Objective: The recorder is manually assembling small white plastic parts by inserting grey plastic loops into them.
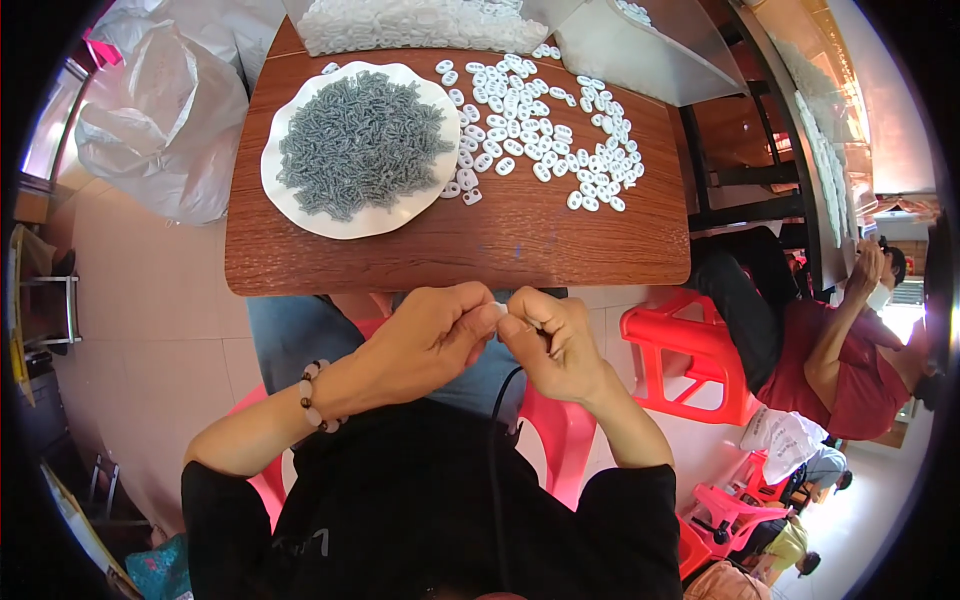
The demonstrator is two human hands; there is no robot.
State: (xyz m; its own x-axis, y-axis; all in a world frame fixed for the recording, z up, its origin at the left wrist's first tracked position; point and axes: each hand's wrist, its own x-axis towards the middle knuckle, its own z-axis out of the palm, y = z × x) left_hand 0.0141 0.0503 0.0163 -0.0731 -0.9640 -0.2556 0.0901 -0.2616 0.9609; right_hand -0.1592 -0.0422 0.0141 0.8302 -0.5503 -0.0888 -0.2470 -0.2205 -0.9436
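Observation:
My left hand (pixel 437 335) and my right hand (pixel 550 345) meet just off the table's near edge, above my lap. Both are closed, thumbs and fingertips pinched together on a small white plastic piece (pixel 502 308). Only a sliver of it shows between the fingertips. On the table, a white wavy-rimmed plate (pixel 275 190) bears a heap of small grey pieces (pixel 360 145) that look like little springs. To its right lie scattered small white oval plastic pieces with two holes (pixel 520 125).
The brown wooden table (pixel 460 255) has a translucent bin of white pieces (pixel 420 25) at its back. White plastic bags (pixel 160 130) stand on the left. A red stool (pixel 685 350) and a seated person in a dark red shirt (pixel 830 370) are on the right.

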